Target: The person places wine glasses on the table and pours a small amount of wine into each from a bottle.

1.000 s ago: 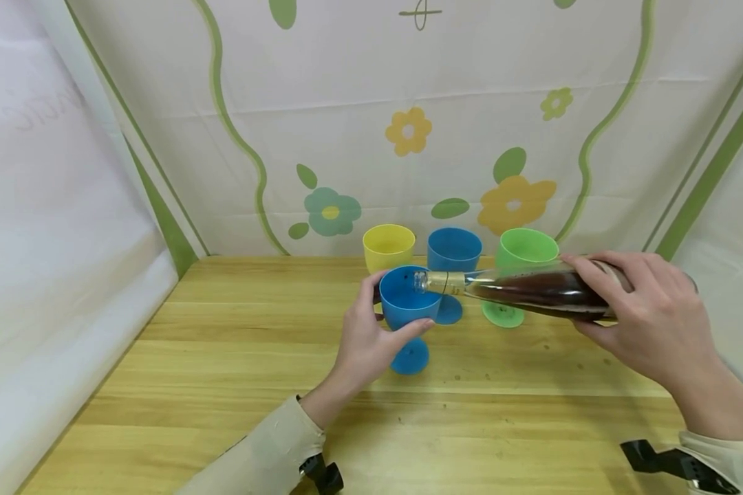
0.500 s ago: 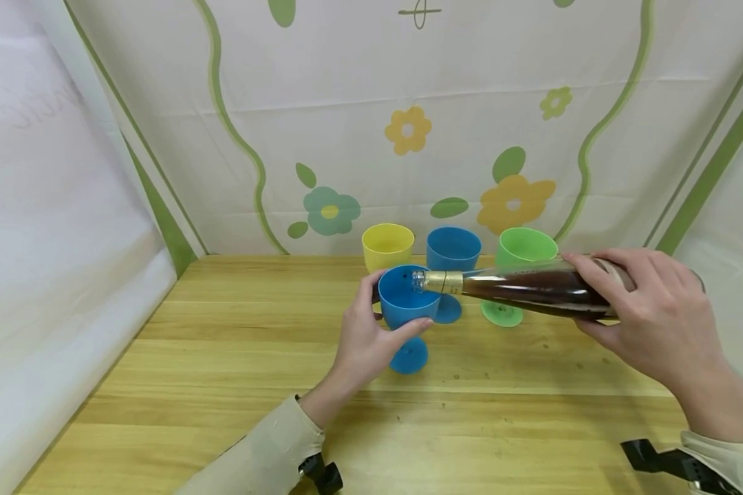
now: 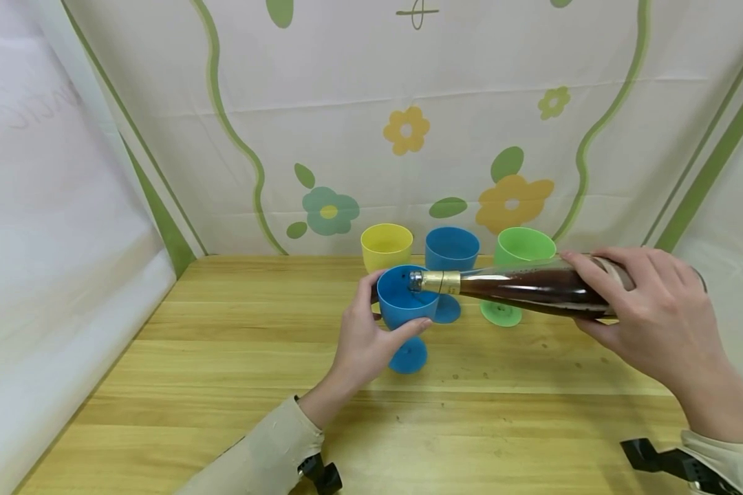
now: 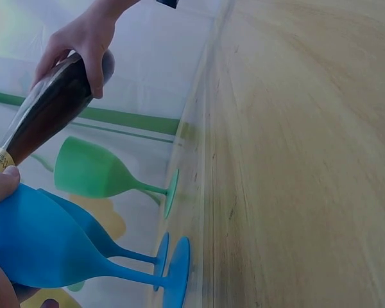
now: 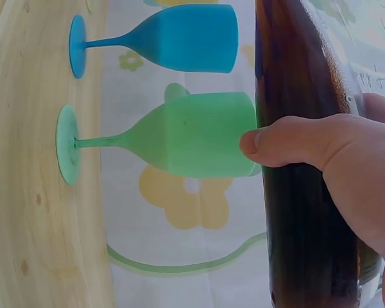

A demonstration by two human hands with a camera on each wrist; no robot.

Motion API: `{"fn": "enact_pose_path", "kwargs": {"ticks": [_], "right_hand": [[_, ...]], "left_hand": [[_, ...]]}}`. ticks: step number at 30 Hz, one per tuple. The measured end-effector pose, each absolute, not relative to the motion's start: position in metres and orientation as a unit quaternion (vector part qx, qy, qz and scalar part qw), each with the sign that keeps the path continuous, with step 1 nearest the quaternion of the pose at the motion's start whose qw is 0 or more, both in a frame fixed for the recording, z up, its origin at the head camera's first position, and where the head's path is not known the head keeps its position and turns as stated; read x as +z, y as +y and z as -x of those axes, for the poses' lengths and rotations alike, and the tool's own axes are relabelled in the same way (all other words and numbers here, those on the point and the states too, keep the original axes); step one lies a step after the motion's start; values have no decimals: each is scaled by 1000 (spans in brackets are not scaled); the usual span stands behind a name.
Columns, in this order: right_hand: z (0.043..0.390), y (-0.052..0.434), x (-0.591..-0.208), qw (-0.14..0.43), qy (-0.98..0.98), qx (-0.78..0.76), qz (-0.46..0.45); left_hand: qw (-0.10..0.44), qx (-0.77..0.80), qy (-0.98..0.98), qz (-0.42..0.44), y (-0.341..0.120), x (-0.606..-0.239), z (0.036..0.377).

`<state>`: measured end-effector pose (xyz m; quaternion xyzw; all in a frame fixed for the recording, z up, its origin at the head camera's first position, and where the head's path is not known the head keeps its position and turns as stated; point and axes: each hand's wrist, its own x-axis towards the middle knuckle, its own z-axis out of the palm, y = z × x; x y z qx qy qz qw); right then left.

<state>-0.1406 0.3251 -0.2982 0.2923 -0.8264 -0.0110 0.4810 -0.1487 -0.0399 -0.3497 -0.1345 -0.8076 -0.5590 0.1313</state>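
My left hand (image 3: pixel 368 333) grips the bowl of a blue goblet (image 3: pixel 406 314) from its left side, thumb across the front. The goblet's foot is at the wooden table; its stem shows in the left wrist view. With my right hand (image 3: pixel 659 316) I hold a glass bottle (image 3: pixel 526 287) of dark brown liquid by its body. It lies nearly level, neck pointing left. The gold-collared mouth reaches over the rim, inside the goblet's opening, where a thin dark streak shows beneath it. In the right wrist view the thumb presses along the bottle (image 5: pixel 308 224), with foam inside its upper side.
Behind stand a yellow goblet (image 3: pixel 386 256), a second blue goblet (image 3: pixel 452 256) and a green goblet (image 3: pixel 523 244), the last partly hidden by the bottle. A patterned cloth (image 3: pixel 347 82) hangs at the back of the wooden table (image 3: pixel 223 344). White sheets flank both sides.
The liquid has moved farther into the bottle's neck, and a thin dark streak now shows at the mouth. Both hands keep their places; the view has shifted slightly.
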Motion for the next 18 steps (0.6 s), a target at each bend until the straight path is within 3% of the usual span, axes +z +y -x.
{"fn": "enact_pose_path", "kwargs": {"ticks": [18], "right_hand": [[140, 323, -296, 485, -823, -17, -294]], "left_hand": [[137, -553, -810, 137, -40, -351, 150]]}}
